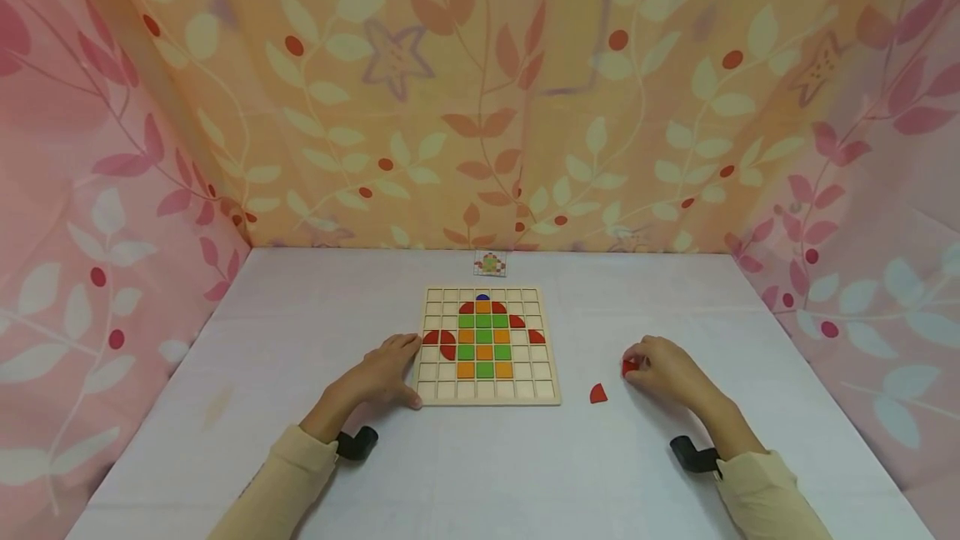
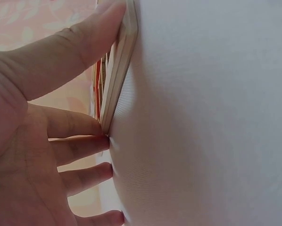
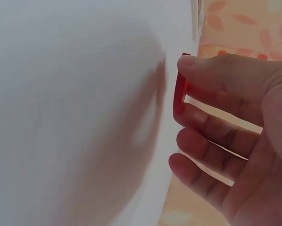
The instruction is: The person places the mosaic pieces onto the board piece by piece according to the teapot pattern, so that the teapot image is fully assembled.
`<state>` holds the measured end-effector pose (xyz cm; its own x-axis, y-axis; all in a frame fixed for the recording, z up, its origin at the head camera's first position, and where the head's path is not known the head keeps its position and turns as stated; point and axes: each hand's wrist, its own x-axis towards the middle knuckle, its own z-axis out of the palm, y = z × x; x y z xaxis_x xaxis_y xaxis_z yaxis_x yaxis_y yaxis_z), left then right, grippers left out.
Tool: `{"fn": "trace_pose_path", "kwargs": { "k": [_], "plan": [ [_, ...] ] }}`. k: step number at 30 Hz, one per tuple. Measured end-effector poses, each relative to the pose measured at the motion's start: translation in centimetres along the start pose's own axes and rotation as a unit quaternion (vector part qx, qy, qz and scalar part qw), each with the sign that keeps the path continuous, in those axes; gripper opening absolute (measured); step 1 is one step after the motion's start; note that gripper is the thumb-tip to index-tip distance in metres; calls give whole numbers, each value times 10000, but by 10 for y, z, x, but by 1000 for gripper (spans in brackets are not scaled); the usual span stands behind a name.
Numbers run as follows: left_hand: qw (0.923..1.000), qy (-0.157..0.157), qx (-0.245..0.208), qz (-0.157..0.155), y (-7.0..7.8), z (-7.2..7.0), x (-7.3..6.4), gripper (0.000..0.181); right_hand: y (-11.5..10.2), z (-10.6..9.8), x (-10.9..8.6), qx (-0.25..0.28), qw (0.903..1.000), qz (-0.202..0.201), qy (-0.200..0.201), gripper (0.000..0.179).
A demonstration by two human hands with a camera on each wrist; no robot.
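Note:
A square wooden grid board (image 1: 442,392) lies on the table with orange, green, red and blue tiles set in some of its cells. My left hand (image 1: 390,369) rests at the board's left side, fingers spread. In the left wrist view the thumb (image 2: 75,54) lies along the board's edge (image 2: 118,70) and the fingertips touch the cloth. To the right of the board, my right hand (image 1: 663,367) pinches a red tile (image 3: 179,92) between thumb and fingers, just above the table. Another red tile, quarter-round (image 1: 597,393), lies on the cloth between that hand and the board.
A small picture card (image 1: 490,263) with a coloured pattern lies behind the board. White cloth covers the table (image 1: 300,298). Patterned curtains (image 1: 480,107) close in the back and both sides. A black wrist mount (image 1: 693,454) sits on each forearm.

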<state>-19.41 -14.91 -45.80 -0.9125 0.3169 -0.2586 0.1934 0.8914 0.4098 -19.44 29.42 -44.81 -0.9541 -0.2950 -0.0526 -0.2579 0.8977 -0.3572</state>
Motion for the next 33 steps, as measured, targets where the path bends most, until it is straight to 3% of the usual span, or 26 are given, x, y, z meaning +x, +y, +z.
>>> {"fn": "trace_pose_path", "kwargs": {
  "k": [26,33],
  "plan": [
    [10000,-10,-15,36,-1,1,0,101,-66,7,61,75,9969,-760,-207,21],
    [10000,-13,-3,36,-1,0,1,102,-77,12,70,115,9966,-733,-362,22]
  ]
}}
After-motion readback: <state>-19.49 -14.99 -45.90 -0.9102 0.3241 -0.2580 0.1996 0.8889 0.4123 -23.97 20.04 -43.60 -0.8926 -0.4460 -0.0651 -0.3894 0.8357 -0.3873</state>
